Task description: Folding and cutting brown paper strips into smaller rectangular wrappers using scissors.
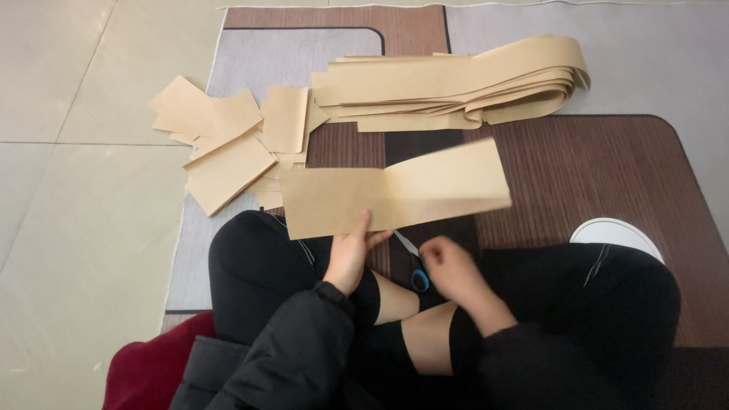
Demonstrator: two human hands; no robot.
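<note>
Black sleeves and folded legs fill the near edge of the view, and from them the two hands reach forward over the lap. Left hand (351,254) pinches the lower edge of a long tan paper strip (395,190), thumb on top, holding it up flat in front of the knees with a crease near its middle. Right hand (452,269) is curled loosely beside a pair of scissors (415,267) with blue handles lying between the knees; whether the fingers grip the handles or only rest next to them cannot be told. Further out on the striped brown mat (600,175), a scatter of cut paper rectangles (228,144) lies to the left, some overlapping. Beyond the held strip sits a stack of long uncut strips (456,83), folded back on themselves. Judging by the piles, a fair number of pieces are already cut, while the thick stack suggests much remains.
</note>
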